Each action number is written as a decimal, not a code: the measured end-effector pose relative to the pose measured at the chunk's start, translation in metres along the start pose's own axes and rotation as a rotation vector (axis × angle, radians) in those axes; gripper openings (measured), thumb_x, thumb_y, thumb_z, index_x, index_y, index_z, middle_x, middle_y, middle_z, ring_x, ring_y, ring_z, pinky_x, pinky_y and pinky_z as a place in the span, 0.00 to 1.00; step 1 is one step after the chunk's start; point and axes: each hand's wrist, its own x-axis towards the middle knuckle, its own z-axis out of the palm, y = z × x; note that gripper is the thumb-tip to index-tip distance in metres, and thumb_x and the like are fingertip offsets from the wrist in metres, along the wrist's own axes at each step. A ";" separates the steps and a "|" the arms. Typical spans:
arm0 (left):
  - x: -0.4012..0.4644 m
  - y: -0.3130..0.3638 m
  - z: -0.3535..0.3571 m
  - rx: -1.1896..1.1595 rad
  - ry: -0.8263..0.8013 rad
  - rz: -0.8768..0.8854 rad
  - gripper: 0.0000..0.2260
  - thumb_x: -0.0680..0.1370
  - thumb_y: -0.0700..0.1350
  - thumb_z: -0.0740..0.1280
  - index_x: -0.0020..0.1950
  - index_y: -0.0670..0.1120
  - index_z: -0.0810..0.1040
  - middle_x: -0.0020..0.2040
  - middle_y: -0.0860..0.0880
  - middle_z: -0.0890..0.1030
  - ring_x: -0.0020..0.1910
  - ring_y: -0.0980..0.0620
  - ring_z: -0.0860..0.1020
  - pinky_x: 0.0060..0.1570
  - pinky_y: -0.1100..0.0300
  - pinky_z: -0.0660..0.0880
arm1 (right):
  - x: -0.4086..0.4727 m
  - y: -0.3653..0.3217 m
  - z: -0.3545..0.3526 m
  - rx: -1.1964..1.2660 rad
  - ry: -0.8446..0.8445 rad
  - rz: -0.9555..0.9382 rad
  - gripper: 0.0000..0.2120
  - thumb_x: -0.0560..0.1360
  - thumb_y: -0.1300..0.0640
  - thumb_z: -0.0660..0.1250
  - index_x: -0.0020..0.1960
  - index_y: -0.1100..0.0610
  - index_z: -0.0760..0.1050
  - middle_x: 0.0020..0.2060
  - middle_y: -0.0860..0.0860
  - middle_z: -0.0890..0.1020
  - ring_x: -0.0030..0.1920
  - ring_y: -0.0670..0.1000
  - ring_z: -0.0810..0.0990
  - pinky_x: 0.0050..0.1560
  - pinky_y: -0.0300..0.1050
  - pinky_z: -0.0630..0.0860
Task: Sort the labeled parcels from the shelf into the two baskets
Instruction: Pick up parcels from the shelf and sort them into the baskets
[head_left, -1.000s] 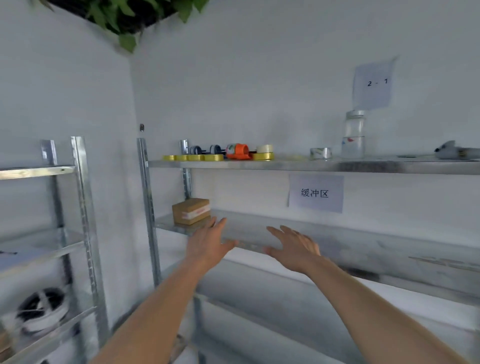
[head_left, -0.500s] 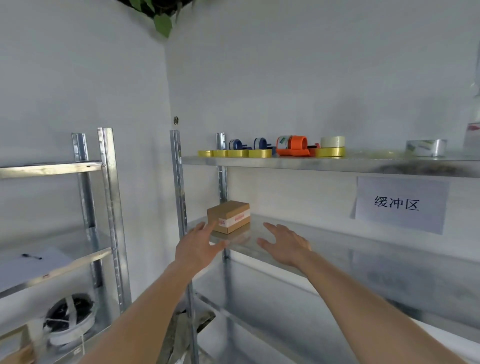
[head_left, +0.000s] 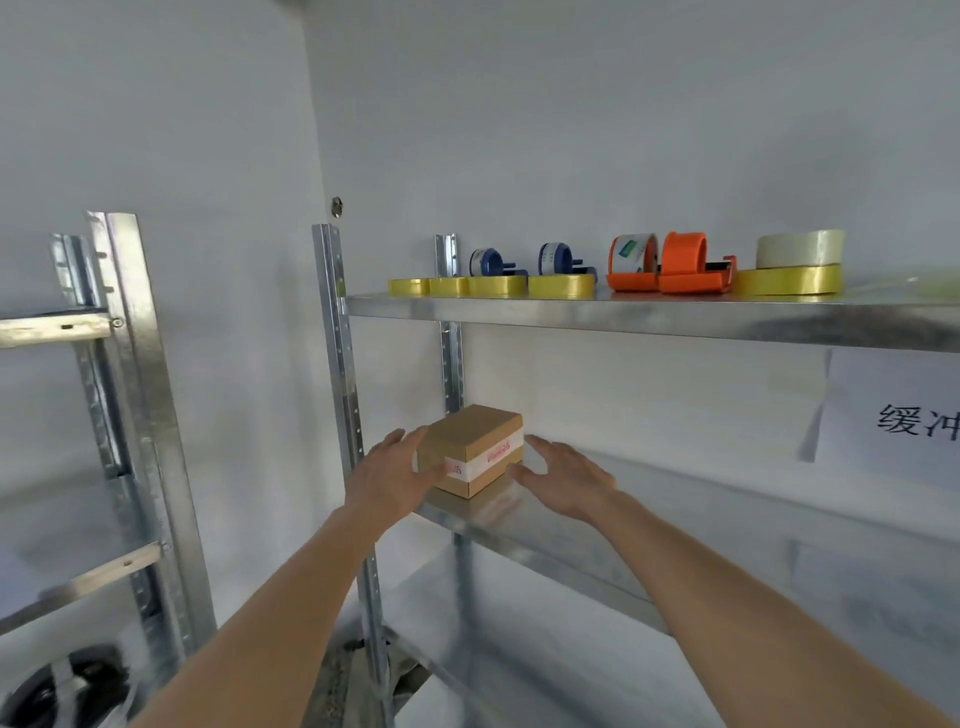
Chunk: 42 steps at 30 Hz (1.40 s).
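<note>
Metal shelf (head_left: 545, 540); tape rolls (head_left: 493, 286) above parcel (head_left: 470, 449)

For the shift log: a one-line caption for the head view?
Both hands, left hand and right hand, flank a labeled cardboard parcel on the metal shelf.

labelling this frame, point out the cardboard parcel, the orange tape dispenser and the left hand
cardboard parcel (head_left: 475, 441): head view, top face.
orange tape dispenser (head_left: 685, 262): head view, its round hood.
left hand (head_left: 392, 480): head view, back of hand.

- A small cardboard parcel (head_left: 470, 451) with a white label band sits at the left end of a metal shelf (head_left: 571, 540).
- The left hand (head_left: 390, 480) touches its left side, thumb over the near face.
- The right hand (head_left: 563, 478) is just beside its right side, fingers straight.
- Yellow tape rolls (head_left: 493, 286) and an orange tape dispenser (head_left: 675, 262) line the upper shelf.
</note>
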 end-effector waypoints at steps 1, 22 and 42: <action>0.014 -0.006 0.005 -0.012 -0.009 0.002 0.33 0.78 0.69 0.58 0.80 0.59 0.57 0.78 0.53 0.65 0.74 0.47 0.68 0.65 0.45 0.73 | 0.014 -0.001 0.005 0.002 -0.004 0.006 0.34 0.79 0.30 0.54 0.81 0.40 0.53 0.79 0.47 0.63 0.77 0.54 0.65 0.73 0.57 0.67; 0.282 -0.119 0.150 -0.417 -0.471 0.189 0.35 0.74 0.66 0.68 0.78 0.59 0.61 0.59 0.55 0.80 0.52 0.55 0.81 0.48 0.60 0.80 | 0.252 -0.029 0.121 0.360 -0.094 0.281 0.37 0.80 0.34 0.62 0.83 0.43 0.50 0.79 0.53 0.63 0.76 0.57 0.66 0.74 0.53 0.66; 0.271 -0.031 0.171 -0.816 -0.387 0.190 0.60 0.59 0.54 0.85 0.82 0.54 0.50 0.60 0.50 0.70 0.59 0.49 0.74 0.60 0.47 0.77 | 0.208 0.022 0.090 0.585 0.431 0.391 0.48 0.69 0.55 0.77 0.79 0.36 0.53 0.61 0.48 0.72 0.58 0.55 0.81 0.57 0.55 0.82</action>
